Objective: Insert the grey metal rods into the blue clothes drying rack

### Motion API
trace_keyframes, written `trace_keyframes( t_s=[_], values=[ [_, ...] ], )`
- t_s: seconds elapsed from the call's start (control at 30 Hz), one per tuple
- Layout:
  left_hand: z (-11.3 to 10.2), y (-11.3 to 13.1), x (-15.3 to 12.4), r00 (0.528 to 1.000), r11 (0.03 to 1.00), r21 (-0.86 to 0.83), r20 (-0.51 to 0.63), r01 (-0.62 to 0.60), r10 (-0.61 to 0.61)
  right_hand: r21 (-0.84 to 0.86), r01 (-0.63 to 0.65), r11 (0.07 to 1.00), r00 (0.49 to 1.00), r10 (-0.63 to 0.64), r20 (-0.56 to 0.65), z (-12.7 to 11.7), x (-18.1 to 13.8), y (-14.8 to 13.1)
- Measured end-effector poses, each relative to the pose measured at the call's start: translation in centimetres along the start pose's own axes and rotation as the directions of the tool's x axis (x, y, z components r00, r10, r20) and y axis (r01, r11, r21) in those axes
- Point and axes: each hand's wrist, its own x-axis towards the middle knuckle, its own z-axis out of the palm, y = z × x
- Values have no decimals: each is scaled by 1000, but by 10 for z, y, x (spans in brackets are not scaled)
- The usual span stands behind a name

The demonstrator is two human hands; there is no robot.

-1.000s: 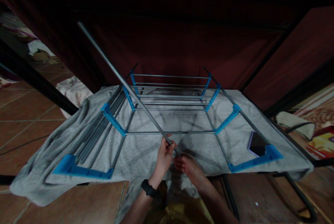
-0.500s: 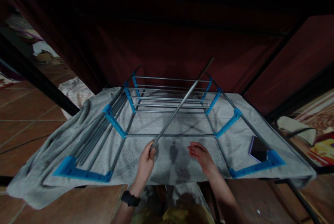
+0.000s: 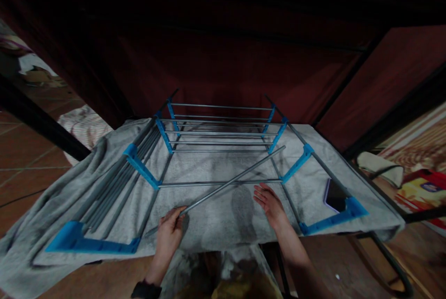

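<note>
A thin grey metal rod (image 3: 228, 183) is gripped near its lower end by my left hand (image 3: 170, 227), and a short stub of it pokes out beyond the palm. It slants up to the right across the front crossbar of a rack (image 3: 219, 143) with blue plastic brackets and metal tubes. My right hand (image 3: 269, 201) is open, fingers apart, inside the rack's right side and away from the rod. Several loose rods (image 3: 123, 183) lie along the rack's left side. Blue corner brackets (image 3: 94, 241) sit at the front left, with a matching bracket (image 3: 334, 217) at the front right.
Beneath the rack a grey cloth (image 3: 209, 229) covers the table. A phone (image 3: 335, 195) lies on it by the front right bracket. Dark red wooden panels (image 3: 223, 67) rise behind. A red and yellow packet (image 3: 423, 192) is at the far right.
The rod has swung down from a steep slant to a flatter one, its far end now lower. My left hand has moved left and down. My right hand stays open.
</note>
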Motion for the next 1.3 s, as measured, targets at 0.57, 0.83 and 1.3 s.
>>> trace_keyframes(
  t_s=[0.57,0.83,1.3],
  values=[
    [-13,5,5,966,938,310,245,-158,82,148,94,985,988,-75,-133,-40,25,-10],
    [-22,3,11,990,930,353,132,-103,59,113,88,990,980,-66,-188,-50,24,-9],
    [-27,20,9,981,879,446,-163,168,-105,72,44,996,971,-26,-236,-64,29,5]
  ],
)
